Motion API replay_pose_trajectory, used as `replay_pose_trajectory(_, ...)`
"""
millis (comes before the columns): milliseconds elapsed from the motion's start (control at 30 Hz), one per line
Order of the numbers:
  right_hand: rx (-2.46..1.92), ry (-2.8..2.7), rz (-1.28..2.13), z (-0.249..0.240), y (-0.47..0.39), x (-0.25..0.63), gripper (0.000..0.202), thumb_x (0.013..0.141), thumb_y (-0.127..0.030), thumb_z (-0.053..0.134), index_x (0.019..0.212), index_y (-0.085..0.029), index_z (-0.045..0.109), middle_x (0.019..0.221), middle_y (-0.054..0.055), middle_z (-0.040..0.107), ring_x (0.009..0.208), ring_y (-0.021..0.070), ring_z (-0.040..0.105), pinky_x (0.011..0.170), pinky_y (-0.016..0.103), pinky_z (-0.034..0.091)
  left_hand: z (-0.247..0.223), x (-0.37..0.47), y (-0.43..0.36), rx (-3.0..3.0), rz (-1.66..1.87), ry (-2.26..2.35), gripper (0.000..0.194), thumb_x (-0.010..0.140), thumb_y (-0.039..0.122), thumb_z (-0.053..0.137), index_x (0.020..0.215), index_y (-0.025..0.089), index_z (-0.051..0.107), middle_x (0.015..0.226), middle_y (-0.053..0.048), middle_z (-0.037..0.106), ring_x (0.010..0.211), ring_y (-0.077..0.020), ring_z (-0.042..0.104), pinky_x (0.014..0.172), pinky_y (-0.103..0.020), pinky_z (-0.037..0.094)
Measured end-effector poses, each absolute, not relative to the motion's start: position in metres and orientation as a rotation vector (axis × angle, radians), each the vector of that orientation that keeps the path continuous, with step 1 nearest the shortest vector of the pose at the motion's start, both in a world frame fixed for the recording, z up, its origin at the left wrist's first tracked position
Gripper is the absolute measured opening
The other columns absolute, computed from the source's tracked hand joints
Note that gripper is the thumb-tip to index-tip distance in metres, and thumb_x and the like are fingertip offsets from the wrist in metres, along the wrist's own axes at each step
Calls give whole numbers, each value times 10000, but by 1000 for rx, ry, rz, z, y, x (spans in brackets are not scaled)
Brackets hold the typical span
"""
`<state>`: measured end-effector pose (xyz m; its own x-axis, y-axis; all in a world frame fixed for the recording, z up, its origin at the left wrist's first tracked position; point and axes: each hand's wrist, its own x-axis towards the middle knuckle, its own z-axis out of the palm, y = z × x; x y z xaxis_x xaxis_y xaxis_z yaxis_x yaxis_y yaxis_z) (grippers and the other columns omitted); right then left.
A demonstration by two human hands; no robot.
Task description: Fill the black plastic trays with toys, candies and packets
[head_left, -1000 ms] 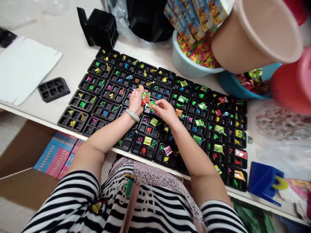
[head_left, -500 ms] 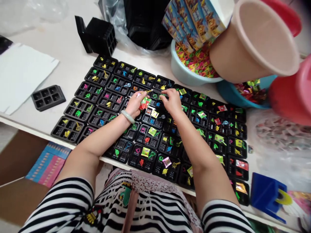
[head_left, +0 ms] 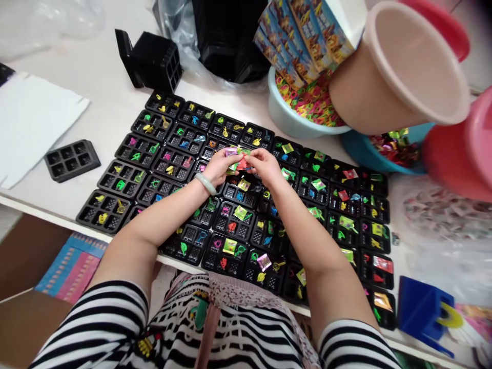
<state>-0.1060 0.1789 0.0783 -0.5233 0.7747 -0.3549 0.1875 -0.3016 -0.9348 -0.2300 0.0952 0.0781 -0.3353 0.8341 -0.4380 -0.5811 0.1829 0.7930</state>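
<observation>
My left hand (head_left: 219,169), with a pale bangle (head_left: 206,183) at its wrist, is closed on several small shiny packets (head_left: 232,152) in pink, green and red. The fingertips of my right hand (head_left: 265,165) pinch at the red packet (head_left: 243,163) on the right side of this bunch. Both hands are above the middle of a block of black compartment trays (head_left: 192,240). Small plastic toys in yellow, green, blue and pink lie in the trays. Many trays toward the right and front also hold a foil packet (head_left: 241,212). My hands and forearms hide some trays.
Behind the trays stand a pale blue basin (head_left: 279,114) of small colourful pieces, a tilted beige bucket (head_left: 359,87) and a teal basin (head_left: 357,154) of foil packets. A spare black tray (head_left: 72,160) and white sheets (head_left: 34,120) lie left. A blue plastic piece (head_left: 421,310) is at right.
My right hand has come left from over a tray to the packets in my left hand. Its fingers now touch the red packet. My left hand has shifted slightly right.
</observation>
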Motion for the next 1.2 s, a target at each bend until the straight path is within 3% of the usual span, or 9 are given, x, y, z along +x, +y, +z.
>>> replay_pose_trajectory(200, -1295, -1507, 1651, 61, 223, -102, 330, 784, -386, 770, 821, -251, 471, 741, -63, 617, 654, 122, 629, 599, 239, 519, 79, -251, 105, 286, 1472, 1348, 275, 707, 101, 809, 878, 153, 600, 725, 19, 691, 518, -84, 610, 422, -161, 410)
replay_pose_trajectory(333, -1436, -1866, 1008, 46, 280, -107, 181, 826, -289, 705, 847, -235, 533, 801, 3, 650, 802, 203, 667, 822, 384, 560, 84, -266, 110, 334, 1477, 1384, 287, 728, 103, 809, 897, 162, 584, 725, 20, 676, 543, -93, 625, 425, -155, 410)
replay_pose_trajectory(433, -1521, -2089, 817, 40, 305, -115, 64, 864, -239, 631, 911, -208, 601, 926, 77, 697, 953, 271, 686, 962, 473, 530, 85, -271, 113, 356, 1490, 1399, 263, 768, 87, 783, 891, 168, 566, 736, 16, 672, 536, -95, 615, 413, -159, 400)
replay_pose_trajectory(533, -1431, -2209, 685, 42, 296, -122, 173, 862, -225, 643, 1031, -186, 652, 1162, 156, 683, 1122, 314, 657, 1065, 519, 482, 85, -273, 116, 354, 1491, 1404, 230, 793, 87, 770, 908, 163, 586, 751, 11, 670, 543, -92, 610, 416, -161, 390)
replay_pose_trajectory(600, -1267, -2217, 767, 46, 275, -127, 182, 874, -289, 677, 1030, -196, 661, 1191, 148, 675, 1107, 292, 659, 1063, 506, 493, 83, -274, 118, 363, 1511, 1390, 249, 784, 106, 794, 946, 160, 612, 775, 10, 675, 556, -86, 609, 431, -159, 389)
replay_pose_trajectory(733, -1065, -2107, 1511, 58, 226, -140, 325, 812, -499, 785, 881, -230, 615, 834, 18, 699, 773, 191, 674, 784, 389, 599, 81, -279, 120, 391, 1535, 1348, 285, 748, 142, 831, 944, 161, 625, 753, 27, 658, 541, -75, 584, 440, -163, 389)
replay_pose_trajectory(933, -1070, -1744, 1912, 68, 209, -152, 414, 688, -510, 892, 800, -222, 615, 761, -20, 701, 685, 117, 649, 676, 266, 586, 82, -296, 111, 458, 1460, 1308, 351, 656, 119, 862, 924, 144, 637, 727, 16, 678, 537, -91, 586, 421, -176, 380)
replay_pose_trajectory(1067, -1110, -1828, 1856, 64, 224, -158, 337, 738, -464, 843, 862, -208, 663, 761, -9, 713, 681, 127, 648, 680, 279, 579, 82, -312, 104, 417, 1434, 1428, 300, 659, 63, 813, 877, 145, 624, 682, 11, 676, 497, -104, 590, 384, -176, 343)
replay_pose_trajectory(1200, -1207, -1991, 1348, 54, 255, -179, 230, 806, -293, 745, 992, -226, 628, 759, -40, 687, 707, 154, 638, 783, 333, 544, 85, -328, 104, 406, 1482, 1538, 271, 688, 52, 781, 885, 151, 625, 708, -2, 701, 515, -114, 618, 385, -168, 335)
